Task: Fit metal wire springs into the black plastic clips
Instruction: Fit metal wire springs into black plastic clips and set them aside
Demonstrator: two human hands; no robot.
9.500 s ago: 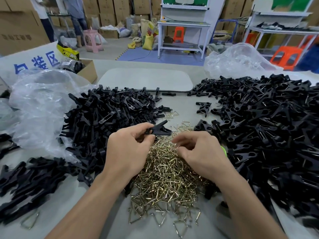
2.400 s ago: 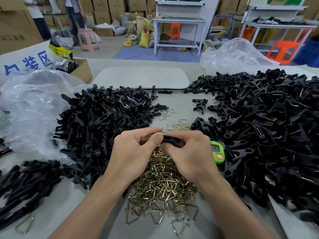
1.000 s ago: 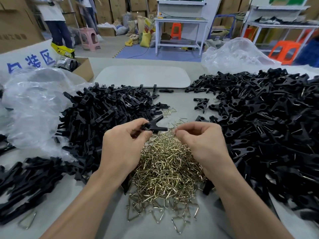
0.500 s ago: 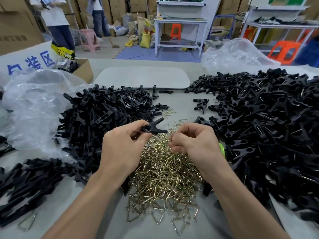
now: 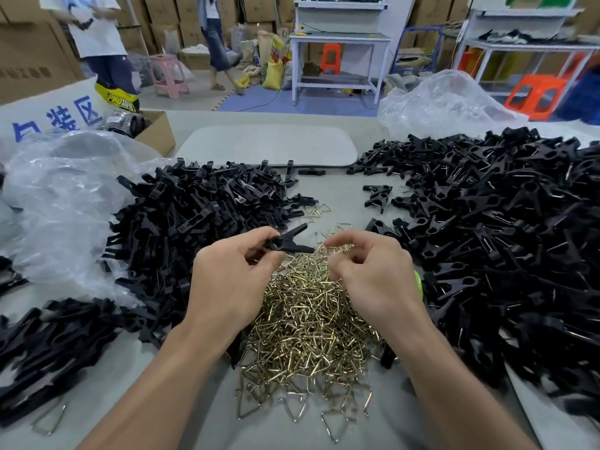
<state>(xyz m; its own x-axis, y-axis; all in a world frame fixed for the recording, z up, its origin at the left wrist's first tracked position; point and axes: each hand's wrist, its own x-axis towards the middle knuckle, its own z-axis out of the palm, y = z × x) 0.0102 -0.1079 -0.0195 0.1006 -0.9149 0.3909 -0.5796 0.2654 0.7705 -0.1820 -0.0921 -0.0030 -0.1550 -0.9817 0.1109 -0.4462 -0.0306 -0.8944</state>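
Head view: two seconds or so back both hands were closed together on one clip; half a second ago the right hand (image 5: 373, 280) was down in the spring heap (image 5: 308, 319). Now it has come up from the heap, fingertips level with the open end of the clip (image 5: 289, 243). I judge a fresh clip is in hand and its spring just picked, so the fitting itself is not yet done.

The left hand (image 5: 227, 280) grips the clip by its back end between thumb and curled fingers, prongs pointing right, above the far edge of the heap. The right hand's thumb and forefinger are pinched on what looks to be a single spring (image 5: 336, 247). It is small and partly hidden, just beside the clip's tip but not yet in it; the other fingers curl loosely.

Bare clips lie heaped left (image 5: 194, 222), and what I take to be finished ones right (image 5: 503, 238).
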